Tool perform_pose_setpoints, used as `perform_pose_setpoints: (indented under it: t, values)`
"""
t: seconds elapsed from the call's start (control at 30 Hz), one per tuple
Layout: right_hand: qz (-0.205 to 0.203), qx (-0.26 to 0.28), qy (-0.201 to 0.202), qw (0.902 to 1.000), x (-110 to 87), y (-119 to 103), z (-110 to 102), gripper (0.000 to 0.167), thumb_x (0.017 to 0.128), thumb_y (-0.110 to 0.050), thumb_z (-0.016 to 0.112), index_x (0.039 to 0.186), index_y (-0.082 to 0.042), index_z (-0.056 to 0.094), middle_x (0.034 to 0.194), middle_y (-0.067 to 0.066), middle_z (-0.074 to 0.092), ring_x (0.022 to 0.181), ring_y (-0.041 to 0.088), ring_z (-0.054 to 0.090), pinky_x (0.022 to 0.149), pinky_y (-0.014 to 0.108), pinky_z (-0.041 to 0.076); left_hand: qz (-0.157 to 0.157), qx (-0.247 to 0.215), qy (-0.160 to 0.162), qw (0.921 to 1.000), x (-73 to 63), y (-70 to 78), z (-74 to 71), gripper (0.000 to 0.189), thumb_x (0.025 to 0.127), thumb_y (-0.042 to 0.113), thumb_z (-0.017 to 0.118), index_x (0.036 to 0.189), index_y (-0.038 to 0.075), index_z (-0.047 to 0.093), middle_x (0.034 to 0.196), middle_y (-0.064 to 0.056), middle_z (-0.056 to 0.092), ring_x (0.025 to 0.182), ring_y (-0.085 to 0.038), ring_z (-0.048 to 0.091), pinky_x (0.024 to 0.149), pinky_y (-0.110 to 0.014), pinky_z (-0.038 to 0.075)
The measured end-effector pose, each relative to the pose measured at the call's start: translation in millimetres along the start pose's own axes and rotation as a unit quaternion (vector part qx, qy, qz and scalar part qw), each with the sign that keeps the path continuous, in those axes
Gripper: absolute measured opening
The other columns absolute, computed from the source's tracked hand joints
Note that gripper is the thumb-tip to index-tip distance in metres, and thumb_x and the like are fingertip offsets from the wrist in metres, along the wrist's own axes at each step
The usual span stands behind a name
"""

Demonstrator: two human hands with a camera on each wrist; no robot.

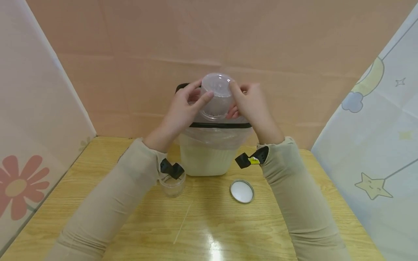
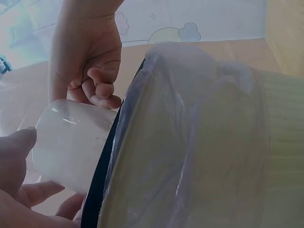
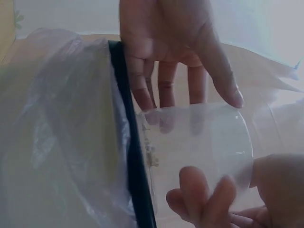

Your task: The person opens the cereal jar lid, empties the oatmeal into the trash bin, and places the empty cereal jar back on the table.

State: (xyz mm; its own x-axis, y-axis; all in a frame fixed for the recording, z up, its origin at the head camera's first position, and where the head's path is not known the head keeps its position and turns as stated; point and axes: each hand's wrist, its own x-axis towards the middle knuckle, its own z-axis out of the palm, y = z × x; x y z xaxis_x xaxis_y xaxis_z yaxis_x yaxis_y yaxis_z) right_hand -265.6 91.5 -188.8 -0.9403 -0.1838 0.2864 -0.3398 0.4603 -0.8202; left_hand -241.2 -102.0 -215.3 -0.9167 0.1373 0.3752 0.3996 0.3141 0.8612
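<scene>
A clear plastic jar is tipped upside down over the bin, its mouth facing down at the rim. My left hand grips it from the left, with the thumb on the near side and the fingers behind. On the other side, my right hand holds it, thumb by the raised base and the other fingers curled near the rim. Small crumbs cling inside the jar near its mouth in the right wrist view. A thin plastic liner is folded over the bin's dark rim.
Another clear jar stands on the wooden table, partly behind my left wrist's camera. Right of the bin's foot lies a round lid. A thin pale stick lies nearer me. Fabric walls close in the back and sides.
</scene>
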Motion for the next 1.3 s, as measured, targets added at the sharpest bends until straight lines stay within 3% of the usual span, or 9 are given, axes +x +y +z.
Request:
perform_pose_setpoints:
  t: [0.23, 0.4, 0.57, 0.87, 1.13, 1.3]
  values:
    - [-0.034, -0.059, -0.005, 0.9977, -3.3, 5, 0, 0.042, 0.107, -0.035, 0.046, 0.103, 0.002, 0.064, 0.061, 0.008, 0.064, 0.047, 0.024, 0.062, 0.045, 0.026, 0.053, 0.005, 0.049, -0.010, 0.9987, -4.9, -0.3, 2.0, 0.066, 0.099, 0.034, 0.068, 0.153, 0.011, 0.039, 0.147, -0.014, 0.048, 0.131, -0.030, 0.052, 0.105, -0.045, 0.051]
    - [-0.011, -0.054, -0.029, 0.9981, -7.8, 6, -2, 0.041, 0.107, -0.034, 0.046, 0.096, 0.002, 0.061, 0.061, 0.010, 0.065, 0.043, 0.020, 0.060, 0.042, 0.026, 0.050, -0.003, 0.080, -0.024, 0.9965, -8.6, -1.0, 1.5, 0.063, 0.097, 0.039, 0.069, 0.145, 0.009, 0.043, 0.145, -0.014, 0.051, 0.126, -0.029, 0.055, 0.099, -0.044, 0.055]
    - [-0.009, -0.059, -0.031, 0.9978, -10.6, 6, -2, 0.039, 0.106, -0.034, 0.045, 0.100, 0.001, 0.062, 0.062, 0.012, 0.067, 0.043, 0.020, 0.060, 0.043, 0.026, 0.051, 0.017, 0.113, -0.019, 0.9932, -11.4, 1.0, 1.8, 0.062, 0.096, 0.041, 0.070, 0.141, 0.007, 0.044, 0.141, -0.015, 0.052, 0.121, -0.029, 0.057, 0.096, -0.043, 0.056]
    - [-0.034, -0.075, -0.016, 0.9965, -16.7, 6, -1, 0.040, 0.107, -0.035, 0.044, 0.108, 0.001, 0.061, 0.065, 0.014, 0.066, 0.044, 0.022, 0.060, 0.043, 0.028, 0.052, 0.033, 0.122, -0.009, 0.9919, -15.5, 1.4, 4.2, 0.064, 0.094, 0.039, 0.073, 0.141, 0.008, 0.043, 0.138, -0.014, 0.052, 0.119, -0.028, 0.059, 0.095, -0.039, 0.057]
    - [-0.058, -0.046, 0.011, 0.9972, -24.9, 7, -3, 0.041, 0.107, -0.036, 0.045, 0.115, 0.001, 0.060, 0.070, 0.020, 0.068, 0.044, 0.019, 0.061, 0.043, 0.027, 0.054, 0.089, 0.123, 0.014, 0.9883, -20.0, 1.7, 7.0, 0.067, 0.091, 0.035, 0.078, 0.143, 0.008, 0.045, 0.137, -0.012, 0.051, 0.127, -0.024, 0.053, 0.099, -0.033, 0.055]
    - [-0.075, -0.020, 0.018, 0.9968, -28.5, 8, -2, 0.041, 0.108, -0.037, 0.046, 0.120, 0.000, 0.058, 0.074, 0.022, 0.069, 0.048, 0.017, 0.065, 0.049, 0.030, 0.059, 0.110, 0.122, 0.029, 0.9859, -22.8, 3.8, 7.6, 0.069, 0.089, 0.030, 0.080, 0.144, 0.008, 0.045, 0.139, -0.012, 0.050, 0.130, -0.025, 0.051, 0.100, -0.033, 0.055]
